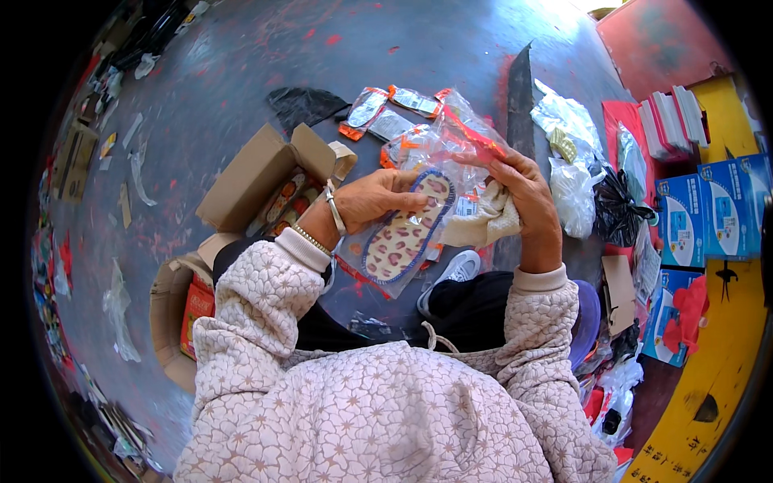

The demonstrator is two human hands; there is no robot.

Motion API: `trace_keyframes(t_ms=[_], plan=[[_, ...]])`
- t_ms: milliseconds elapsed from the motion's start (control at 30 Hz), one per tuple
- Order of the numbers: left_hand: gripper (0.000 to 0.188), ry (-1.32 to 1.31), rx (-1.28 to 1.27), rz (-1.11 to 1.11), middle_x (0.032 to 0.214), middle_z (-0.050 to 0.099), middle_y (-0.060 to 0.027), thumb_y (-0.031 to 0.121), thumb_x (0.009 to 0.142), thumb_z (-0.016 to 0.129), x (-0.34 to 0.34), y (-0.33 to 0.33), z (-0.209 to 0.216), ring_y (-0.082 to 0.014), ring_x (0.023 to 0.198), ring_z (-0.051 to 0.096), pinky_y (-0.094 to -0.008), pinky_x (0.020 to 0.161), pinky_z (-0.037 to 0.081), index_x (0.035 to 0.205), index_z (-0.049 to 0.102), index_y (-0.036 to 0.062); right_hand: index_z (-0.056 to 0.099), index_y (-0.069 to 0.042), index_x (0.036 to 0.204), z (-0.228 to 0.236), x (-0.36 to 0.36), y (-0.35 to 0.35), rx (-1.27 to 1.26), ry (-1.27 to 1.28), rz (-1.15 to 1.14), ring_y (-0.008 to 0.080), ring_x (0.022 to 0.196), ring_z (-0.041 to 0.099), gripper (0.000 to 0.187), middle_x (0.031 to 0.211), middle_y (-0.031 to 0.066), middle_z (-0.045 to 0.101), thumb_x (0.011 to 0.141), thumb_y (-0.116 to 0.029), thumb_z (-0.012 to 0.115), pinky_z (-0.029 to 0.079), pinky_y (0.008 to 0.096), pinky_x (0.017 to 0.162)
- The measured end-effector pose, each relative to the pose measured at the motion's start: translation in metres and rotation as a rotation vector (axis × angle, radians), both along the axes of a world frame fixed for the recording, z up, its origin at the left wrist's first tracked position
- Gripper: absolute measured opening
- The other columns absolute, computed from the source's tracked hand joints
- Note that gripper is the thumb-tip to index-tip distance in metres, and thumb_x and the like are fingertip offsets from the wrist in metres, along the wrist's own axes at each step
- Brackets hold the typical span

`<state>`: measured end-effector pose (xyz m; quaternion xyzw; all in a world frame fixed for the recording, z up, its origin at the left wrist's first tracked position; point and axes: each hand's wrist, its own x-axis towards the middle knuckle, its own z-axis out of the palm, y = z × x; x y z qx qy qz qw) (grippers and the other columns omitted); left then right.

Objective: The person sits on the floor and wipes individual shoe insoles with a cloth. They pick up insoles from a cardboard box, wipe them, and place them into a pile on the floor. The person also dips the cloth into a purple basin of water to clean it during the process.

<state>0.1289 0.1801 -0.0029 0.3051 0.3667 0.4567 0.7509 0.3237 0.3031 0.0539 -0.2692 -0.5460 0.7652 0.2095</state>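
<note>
My left hand (374, 200) pinches a cream insole (400, 245) with pink-brown spots and a blue stitched edge, thumb on top near its upper end. Clear plastic seems to lie around or under it; which, I cannot tell. In my right hand (527, 185), raised opposite, the fingers close on a clear plastic bag (463, 119) with a red strip along its top. A cream, fluffy piece (493, 219) hangs below that hand; whether the palm grips it is hidden. Beyond both hands, several packed insoles in clear, orange-marked bags (369, 109) lie on the floor.
An open cardboard box (241, 181) with packets inside stands at the left, another box (165, 314) holding a red package nearer me. White plastic bags (573, 197), a black bag (620, 205) and blue boxes (680, 221) line the right. A black plastic sheet (306, 106) lies beyond.
</note>
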Motion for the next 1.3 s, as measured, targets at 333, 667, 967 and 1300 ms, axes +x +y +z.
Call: trace_keyframes(t_ms=[333, 667, 967, 1300], plan=[[0.034, -0.004, -0.089, 0.088, 0.094, 0.062, -0.006, 0.024, 0.079, 0.067, -0.01, 0.001, -0.013, -0.0124, 0.082, 0.061, -0.0261, 0.074, 0.05, 0.104, 0.057, 0.0027, 0.062, -0.011, 0.112, -0.004, -0.011, -0.021, 0.958, -0.17, 0.389, 0.0243, 0.096, 0.061, 0.039, 0.123, 0.0096, 0.054, 0.076, 0.001, 0.056, 0.049, 0.031, 0.08], [0.035, -0.335, -0.024, 0.171, 0.099, 0.062, -0.0091, 0.029, 0.089, 0.05, -0.017, -0.002, -0.01, -0.0167, 0.091, 0.061, -0.0323, 0.078, 0.051, 0.109, 0.054, 0.0004, 0.063, -0.022, 0.11, -0.011, -0.01, -0.034, 1.176, -0.207, 0.278, 0.0216, 0.077, 0.063, 0.041, 0.124, -0.0007, 0.054, 0.073, -0.005, 0.059, 0.049, 0.0307, 0.061], [0.03, -0.011, -0.085, 0.171, 0.094, 0.062, -0.0052, 0.023, 0.088, 0.056, -0.017, 0.0, -0.01, -0.0122, 0.088, 0.06, -0.0267, 0.076, 0.05, 0.107, 0.055, -0.0004, 0.064, -0.014, 0.106, -0.007, -0.005, -0.028, 0.903, -0.148, 0.317, 0.0175, 0.077, 0.064, 0.034, 0.117, 0.0041, 0.058, 0.073, -0.007, 0.058, 0.049, 0.0287, 0.065], [0.028, 0.313, 0.049, 0.137, 0.093, 0.059, -0.0011, 0.024, 0.09, 0.054, -0.003, 0.005, -0.003, -0.0077, 0.087, 0.056, -0.0236, 0.079, 0.046, 0.108, 0.055, 0.003, 0.059, 0.006, 0.093, -0.031, -0.015, -0.016, 0.312, -0.324, -0.024, 0.0114, 0.066, 0.059, 0.033, 0.079, 0.0085, 0.062, 0.077, -0.023, 0.065, 0.047, 0.0219, 0.057]])
